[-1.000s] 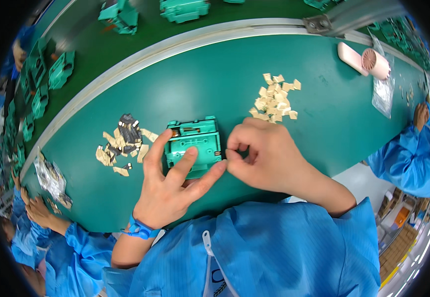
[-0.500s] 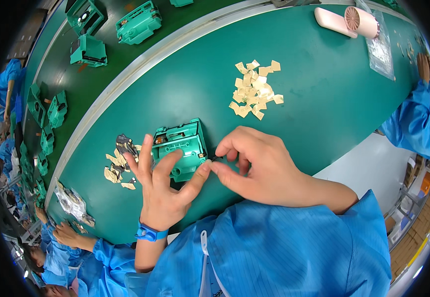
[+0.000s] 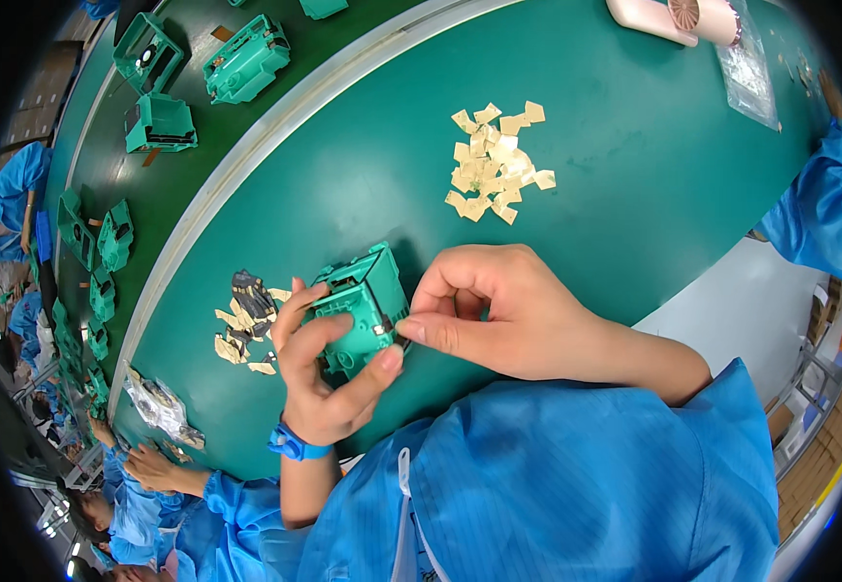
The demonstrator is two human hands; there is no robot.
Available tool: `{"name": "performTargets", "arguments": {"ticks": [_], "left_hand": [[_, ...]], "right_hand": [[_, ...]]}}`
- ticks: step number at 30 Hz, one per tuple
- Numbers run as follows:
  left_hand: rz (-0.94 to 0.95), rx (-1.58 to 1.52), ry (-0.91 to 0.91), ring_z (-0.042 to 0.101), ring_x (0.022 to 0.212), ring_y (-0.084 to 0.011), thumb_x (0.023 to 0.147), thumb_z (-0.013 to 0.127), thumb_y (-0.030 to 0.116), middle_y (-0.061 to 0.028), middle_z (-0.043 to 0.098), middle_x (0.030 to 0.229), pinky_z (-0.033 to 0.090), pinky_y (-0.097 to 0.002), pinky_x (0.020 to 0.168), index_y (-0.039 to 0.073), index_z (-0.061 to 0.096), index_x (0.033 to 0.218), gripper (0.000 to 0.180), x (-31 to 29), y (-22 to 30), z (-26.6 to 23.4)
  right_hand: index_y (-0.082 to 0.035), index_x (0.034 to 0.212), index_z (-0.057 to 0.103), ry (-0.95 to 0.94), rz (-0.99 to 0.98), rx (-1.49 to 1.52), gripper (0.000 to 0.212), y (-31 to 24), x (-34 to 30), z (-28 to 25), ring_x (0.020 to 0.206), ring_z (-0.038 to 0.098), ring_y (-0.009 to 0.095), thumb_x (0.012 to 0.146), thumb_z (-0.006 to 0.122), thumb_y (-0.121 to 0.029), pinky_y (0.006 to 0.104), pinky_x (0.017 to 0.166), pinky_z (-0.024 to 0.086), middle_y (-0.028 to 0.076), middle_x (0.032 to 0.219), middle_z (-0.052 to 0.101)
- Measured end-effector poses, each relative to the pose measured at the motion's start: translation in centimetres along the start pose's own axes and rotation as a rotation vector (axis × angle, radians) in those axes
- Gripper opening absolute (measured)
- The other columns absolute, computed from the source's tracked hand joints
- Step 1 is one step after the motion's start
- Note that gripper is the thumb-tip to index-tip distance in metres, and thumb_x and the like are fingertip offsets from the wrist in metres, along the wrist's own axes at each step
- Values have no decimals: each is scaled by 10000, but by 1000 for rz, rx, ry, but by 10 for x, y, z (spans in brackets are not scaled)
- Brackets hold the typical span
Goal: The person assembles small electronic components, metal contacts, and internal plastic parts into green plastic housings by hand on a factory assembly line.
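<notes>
A green plastic housing [image 3: 367, 291] is tilted up off the work surface. My left hand [image 3: 329, 388] grips it, with the thumb on its near lower corner and the fingers over its left side and face. At the housing's right edge, my right hand [image 3: 503, 310] pinches with thumb and forefinger. Whatever lies between those fingertips is mostly hidden; only a dark sliver shows there. Left of the housing lies a small heap of black pieces [image 3: 253, 296] and cream-coloured pieces [image 3: 230, 347].
A pile of cream sheet pieces [image 3: 489, 165] lies farther out. A pink handheld fan [image 3: 702, 19] and a clear plastic bag [image 3: 746, 78] are at the far right. Beyond the metal rail [image 3: 275, 107] stand several green housings [image 3: 246, 60]. Co-workers in blue sit left and right.
My left hand has closed round the housing and tilted it up. My right fingertips have moved left against its edge; the small black part between them earlier is now mostly hidden.
</notes>
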State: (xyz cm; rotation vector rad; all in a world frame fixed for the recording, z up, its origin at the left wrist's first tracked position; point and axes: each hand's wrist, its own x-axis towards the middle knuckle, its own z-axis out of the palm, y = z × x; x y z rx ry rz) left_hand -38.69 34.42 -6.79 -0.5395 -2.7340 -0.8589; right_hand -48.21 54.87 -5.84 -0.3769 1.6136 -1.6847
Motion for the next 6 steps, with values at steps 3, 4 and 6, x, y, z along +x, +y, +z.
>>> {"name": "performTargets", "arguments": {"ticks": [3, 4, 6], "left_hand": [[-27, -186, 179, 495, 1108, -381, 696, 804, 117, -133, 467, 1151, 351, -641, 1000, 294, 666, 1035, 407, -9, 3, 5], [-28, -182, 174, 495, 1108, -381, 696, 804, 117, -133, 467, 1151, 351, -641, 1000, 294, 666, 1035, 407, -16, -1, 7], [-124, -328, 252, 486, 1174, -365, 692, 822, 334, -119, 446, 1217, 236, -661, 1057, 168, 507, 1264, 674, -33, -7, 12]], "right_hand": [[-32, 834, 618, -66, -6, 43, 129, -7, 0, 0, 572, 519, 40, 841, 710, -123, 211, 498, 405, 4, 688, 598], [-32, 834, 618, -67, -7, 49, 129, -11, 1, 0, 572, 519, 40, 841, 710, -123, 211, 498, 405, 4, 688, 598], [-37, 830, 624, -160, 55, -50, 153, -22, 3, -2, 579, 529, 58, 833, 728, -148, 210, 514, 419, 7, 694, 606]]}}
